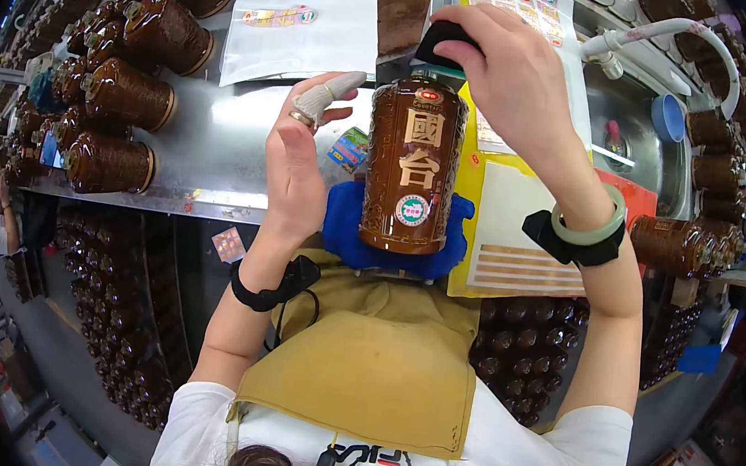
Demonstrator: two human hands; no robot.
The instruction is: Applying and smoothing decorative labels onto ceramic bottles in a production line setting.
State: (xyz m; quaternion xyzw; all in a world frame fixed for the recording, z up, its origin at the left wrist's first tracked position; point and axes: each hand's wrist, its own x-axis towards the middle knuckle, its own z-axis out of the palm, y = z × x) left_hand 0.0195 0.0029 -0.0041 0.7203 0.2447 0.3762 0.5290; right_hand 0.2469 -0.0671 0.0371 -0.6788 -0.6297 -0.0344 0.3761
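A brown glazed bottle (pixel 376 206) with raised gold characters, a small red label and a round badge lies in front of me on a blue cloth (pixel 345 234), its neck pointing away. My right hand (pixel 515 79) is closed round a black pad (pixel 445 41) just beyond the neck. Left of the bottle, my left hand (pixel 301 160) is held apart from it, fingers spread and empty. It has a pale cover on one finger and a ring. A small colourful card (pixel 348 149) lies between that hand and the bottle.
Several brown bottles (pixel 168 33) crowd the left of the metal table (pixel 238 126). White label sheets (pixel 315 15) lie at the back, and a yellow board (pixel 460 280) is at the right. Beyond it are a sink (pixel 655 141), a curved white pipe (pixel 672 28) and a blue bowl (pixel 669 118).
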